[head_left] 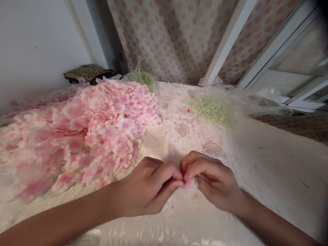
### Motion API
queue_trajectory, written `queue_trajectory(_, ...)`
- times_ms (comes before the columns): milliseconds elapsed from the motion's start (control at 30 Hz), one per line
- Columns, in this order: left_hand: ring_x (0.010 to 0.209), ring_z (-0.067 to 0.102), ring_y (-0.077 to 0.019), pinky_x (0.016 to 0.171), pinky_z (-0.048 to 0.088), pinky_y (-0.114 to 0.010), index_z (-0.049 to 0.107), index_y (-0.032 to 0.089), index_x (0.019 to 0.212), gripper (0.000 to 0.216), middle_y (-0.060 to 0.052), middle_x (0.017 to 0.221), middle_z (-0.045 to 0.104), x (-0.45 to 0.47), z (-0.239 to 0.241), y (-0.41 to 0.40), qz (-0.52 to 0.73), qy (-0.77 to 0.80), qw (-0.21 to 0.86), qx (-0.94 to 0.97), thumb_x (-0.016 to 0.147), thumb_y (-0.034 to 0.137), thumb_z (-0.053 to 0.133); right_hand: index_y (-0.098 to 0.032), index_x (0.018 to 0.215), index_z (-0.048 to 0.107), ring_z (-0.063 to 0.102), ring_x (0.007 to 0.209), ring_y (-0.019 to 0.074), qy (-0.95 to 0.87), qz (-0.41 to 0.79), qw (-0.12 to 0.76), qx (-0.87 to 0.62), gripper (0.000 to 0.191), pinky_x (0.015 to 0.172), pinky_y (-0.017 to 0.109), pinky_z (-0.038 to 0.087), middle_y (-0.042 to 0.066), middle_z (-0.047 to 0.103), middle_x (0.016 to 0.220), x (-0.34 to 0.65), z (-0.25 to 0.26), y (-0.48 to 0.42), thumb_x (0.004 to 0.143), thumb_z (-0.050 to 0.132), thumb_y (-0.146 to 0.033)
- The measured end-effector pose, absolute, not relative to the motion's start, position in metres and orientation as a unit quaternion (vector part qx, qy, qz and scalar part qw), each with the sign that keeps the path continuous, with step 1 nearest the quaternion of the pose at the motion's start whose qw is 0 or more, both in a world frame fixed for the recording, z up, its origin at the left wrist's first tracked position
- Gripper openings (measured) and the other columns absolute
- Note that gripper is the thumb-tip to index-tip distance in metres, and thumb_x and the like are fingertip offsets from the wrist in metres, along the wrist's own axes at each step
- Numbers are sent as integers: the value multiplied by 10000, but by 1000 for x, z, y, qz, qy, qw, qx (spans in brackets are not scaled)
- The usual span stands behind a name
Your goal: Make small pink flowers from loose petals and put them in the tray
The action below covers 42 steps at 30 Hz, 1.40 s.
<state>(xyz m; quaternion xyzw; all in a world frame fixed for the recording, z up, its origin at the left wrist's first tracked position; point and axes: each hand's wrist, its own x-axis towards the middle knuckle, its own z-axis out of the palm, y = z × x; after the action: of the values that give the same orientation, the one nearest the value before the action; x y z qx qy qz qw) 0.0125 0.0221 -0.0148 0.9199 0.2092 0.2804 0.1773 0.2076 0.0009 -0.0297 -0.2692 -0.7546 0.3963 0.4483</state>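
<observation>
The left hand (148, 188) and right hand (216, 180) meet, each grip pinched narrow on a small pink flower (190, 185), which peeks out at three o'clock from the left fingertips; its long axis is hidden. A flower pile (110, 119) crowds ten o'clock, green strands (212, 110) lie at one, and the desk (271, 160) spreads toward two.

Blossoms (110, 116) on the left are pale pink, deeper pink at their centres. A small flower piece (191, 184), near, is pink and white. Strands (212, 111) towards the far right are pale green. The tablecloth (179, 220) is cream, speckled reddish; the far curtain (166, 37), greyish beige with pink dots.
</observation>
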Motion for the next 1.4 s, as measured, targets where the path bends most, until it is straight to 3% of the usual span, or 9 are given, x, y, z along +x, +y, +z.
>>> queue_trajectory(233, 571, 547, -79, 549, 440, -194, 475, 160, 989, 110, 8, 736, 593, 13, -17, 31, 324, 201, 156, 911, 909, 196, 409, -216, 847, 557, 544, 806, 114, -675, 479, 484, -286, 152, 673, 249, 432, 12, 533, 898, 204, -28, 6, 827, 517, -71)
queue_trajectory(333, 703, 571, -112, 583, 474, -230, 440, 156, 1170, 270, -77, 979, 572, 9, -18, 38, 346, 185, 35, 919, 920, 233, 374, -219, 801, 510, 545, 753, 116, -547, 584, 517, -304, 92, 627, 249, 421, -2, 554, 884, 203, -30, 11, 808, 592, -180)
queue_trajectory(500, 685, 496, -103, 585, 470, -251, 535, 209, 1071, 219, -76, 1081, 468, 6, -21, 50, 352, 213, -102, 906, 855, 243, 532, -194, 721, 505, 531, 680, 109, -448, 661, 519, -305, 153, 656, 265, 390, -22, 567, 721, 204, -34, 16, 765, 648, -225)
queue_trajectory(667, 938, 523, -179, 800, 442, -324, 586, 191, 901, 87, -65, 1061, 542, 8, -12, 50, 363, 174, -1, 915, 820, 161, 576, -177, 749, 532, 532, 658, 87, -465, 669, 474, -335, 104, 615, 226, 372, -10, 594, 743, 205, -36, 15, 772, 633, -177)
queue_trajectory(867, 823, 581, -105, 768, 454, -236, 568, 187, 984, 157, -7, 872, 622, 11, -3, 40, 333, 193, 289, 877, 861, 112, 504, -176, 732, 533, 534, 630, 80, -472, 684, 424, -360, 136, 572, 204, 385, -23, 593, 722, 209, -38, 20, 726, 667, -153)
queue_trajectory(1033, 914, 556, -125, 786, 450, -234, 561, 190, 1054, 209, -44, 973, 591, 11, -12, 41, 273, 198, 266, 903, 879, 122, 469, -173, 732, 543, 541, 619, 89, -477, 694, 400, -361, 120, 585, 221, 414, -24, 582, 679, 214, -35, 21, 721, 662, -182)
queue_trajectory(1167, 861, 558, -111, 753, 440, -210, 579, 160, 931, 162, -43, 911, 588, 11, -16, 40, 288, 193, 286, 893, 891, 105, 432, -177, 794, 551, 564, 686, 104, -579, 617, 339, -411, 80, 630, 231, 434, -5, 595, 747, 218, -25, 32, 759, 614, -211)
queue_trajectory(1300, 691, 527, -80, 644, 412, -191, 545, 159, 867, 139, -1, 773, 565, 13, -16, 38, 277, 237, 330, 871, 910, 162, 413, -181, 873, 572, 585, 788, 134, -763, 271, 304, -502, 97, 737, 266, 461, 33, 616, 867, 213, -22, 75, 828, 487, -190)
queue_trajectory(1400, 579, 474, -77, 513, 351, -185, 515, 171, 869, 145, 24, 672, 528, 14, -18, 38, 257, 290, 368, 846, 916, 225, 390, -151, 823, 618, 562, 868, 182, -779, 197, 291, -520, 127, 823, 317, 426, 80, 592, 907, 198, -33, 118, 788, 498, -126)
